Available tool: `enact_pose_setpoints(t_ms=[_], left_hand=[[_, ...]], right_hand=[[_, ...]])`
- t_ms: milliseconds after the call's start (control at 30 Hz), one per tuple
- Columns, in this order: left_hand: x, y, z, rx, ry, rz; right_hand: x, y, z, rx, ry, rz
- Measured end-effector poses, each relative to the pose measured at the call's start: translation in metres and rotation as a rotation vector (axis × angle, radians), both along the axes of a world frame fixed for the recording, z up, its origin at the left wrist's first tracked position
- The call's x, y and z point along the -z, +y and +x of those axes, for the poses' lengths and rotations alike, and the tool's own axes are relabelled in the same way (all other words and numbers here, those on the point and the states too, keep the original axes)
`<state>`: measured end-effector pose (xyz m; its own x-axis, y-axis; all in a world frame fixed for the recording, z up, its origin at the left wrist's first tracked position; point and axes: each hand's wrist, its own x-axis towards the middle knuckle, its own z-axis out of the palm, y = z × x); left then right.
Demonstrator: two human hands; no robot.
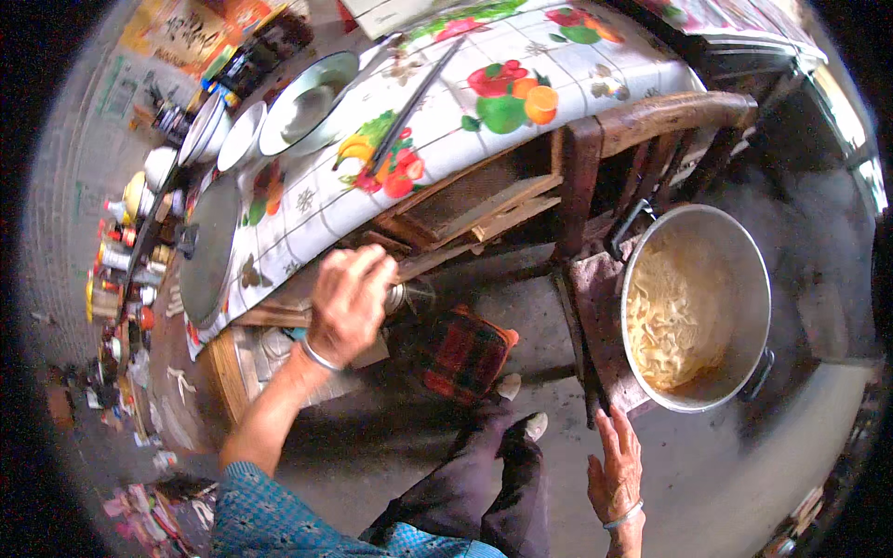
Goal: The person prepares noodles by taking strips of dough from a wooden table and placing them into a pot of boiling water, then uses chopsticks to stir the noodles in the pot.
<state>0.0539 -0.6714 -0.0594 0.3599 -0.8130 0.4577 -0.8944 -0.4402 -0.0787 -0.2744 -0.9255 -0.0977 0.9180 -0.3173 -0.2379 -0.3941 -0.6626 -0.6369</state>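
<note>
My left hand, with a bangle at the wrist, is raised by the near edge of the table; its fingers are curled, and whether anything is in them cannot be told. My right hand has its fingers stretched out and apart, beside the near corner of a wooden chair, holding nothing. On the chair seat stands a metal pot of noodles in broth. A pair of dark chopsticks lies on the fruit-patterned tablecloth. A round pot lid rests at the table's left end.
Enamel basins and bowls stand along the table's far left side. A shelf with jars and bottles is at the left. Under the table is an open drawer space. A plaid-covered stool stands on the floor near my feet.
</note>
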Motion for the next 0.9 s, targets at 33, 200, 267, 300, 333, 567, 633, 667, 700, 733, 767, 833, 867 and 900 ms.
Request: enact_pose_setpoints(t_ms=[33, 200, 267, 300, 333, 567, 633, 667, 700, 733, 767, 833, 867, 900], left_hand=[[-0.005, 0.013, 0.012, -0.055, -0.006, -0.023], [-0.019, 0.051, 0.093, -0.228, 0.019, 0.104], [-0.018, 0.055, 0.112, -0.208, 0.02, 0.275], [-0.016, 0.057, 0.116, -0.202, 0.02, 0.279], [-0.015, 0.058, 0.12, -0.186, 0.015, 0.283], [-0.014, 0.057, 0.124, -0.203, 0.066, 0.261], [-0.015, 0.056, 0.124, -0.226, 0.055, 0.292], [-0.016, 0.056, 0.125, -0.218, 0.01, 0.3], [-0.017, 0.055, 0.125, -0.211, 0.017, 0.294], [-0.017, 0.055, 0.125, -0.227, 0.039, 0.303], [-0.018, 0.055, 0.125, -0.244, 0.058, 0.311], [-0.018, 0.054, 0.125, -0.232, 0.037, 0.299], [-0.018, 0.054, 0.125, -0.229, 0.026, 0.291], [-0.019, 0.054, 0.124, -0.236, 0.037, 0.291]], right_hand=[[-0.005, 0.003, 0.01, 0.007, -0.069, 0.035], [-0.032, 0.016, 0.096, -0.024, -0.406, 0.103], [-0.039, 0.019, 0.15, -0.133, -0.527, -0.078], [-0.043, 0.018, 0.177, -0.188, -0.606, -0.09], [-0.043, 0.022, 0.213, -0.213, -0.673, -0.132], [-0.045, 0.062, 0.435, -0.195, -0.516, -0.775], [-0.043, 0.062, 0.458, -0.445, -0.411, -0.869], [-0.043, 0.067, 0.466, -0.394, -0.369, -0.978], [-0.04, 0.065, 0.471, -0.48, -0.378, -0.966], [-0.037, 0.064, 0.476, -0.567, -0.388, -0.949], [-0.033, 0.061, 0.479, -0.64, -0.444, -0.936], [-0.022, 0.06, 0.485, -0.555, -0.59, -0.885], [-0.016, 0.059, 0.487, -0.53, -0.67, -0.88], [-0.01, 0.058, 0.488, -0.505, -0.75, -0.876]])
